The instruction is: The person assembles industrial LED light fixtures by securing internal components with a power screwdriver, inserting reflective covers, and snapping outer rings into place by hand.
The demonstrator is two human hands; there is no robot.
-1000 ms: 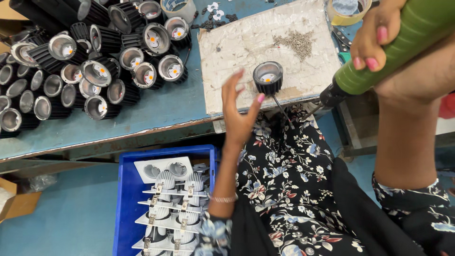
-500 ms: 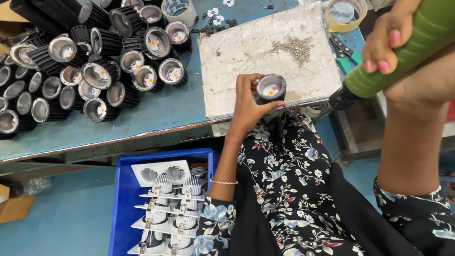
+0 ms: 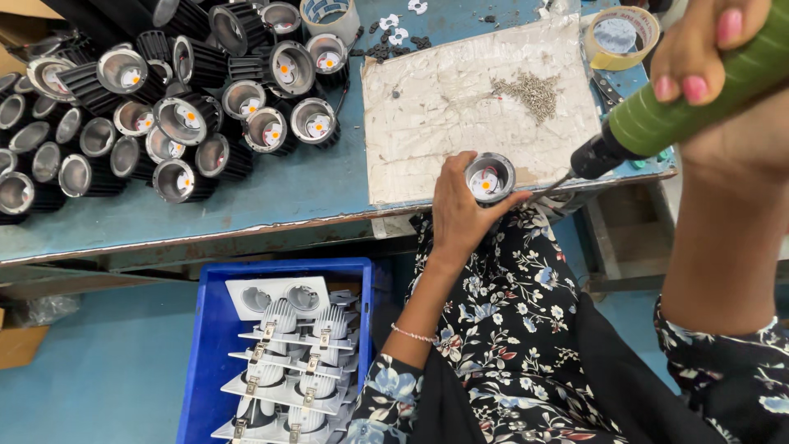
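My left hand point(image 3: 460, 212) grips a round black lamp housing point(image 3: 490, 178) with a silver reflector and an orange centre, at the near edge of a worn white board point(image 3: 460, 90). My right hand point(image 3: 713, 57) is wrapped around a green electric screwdriver point(image 3: 682, 103). Its thin bit point(image 3: 549, 191) points down-left and ends just right of the housing. A small heap of screws point(image 3: 532, 90) lies on the board.
Several black lamp housings point(image 3: 177, 99) crowd the left of the blue workbench point(image 3: 279, 193). A tape roll point(image 3: 620, 37) sits at the far right, a white ring point(image 3: 329, 15) at the back. Below the bench, a blue crate point(image 3: 201, 362) holds white lamp fixtures.
My left hand went from open beside the housing to closed around it, pulling it to the board's near edge. The screwdriver stayed raised at the right.
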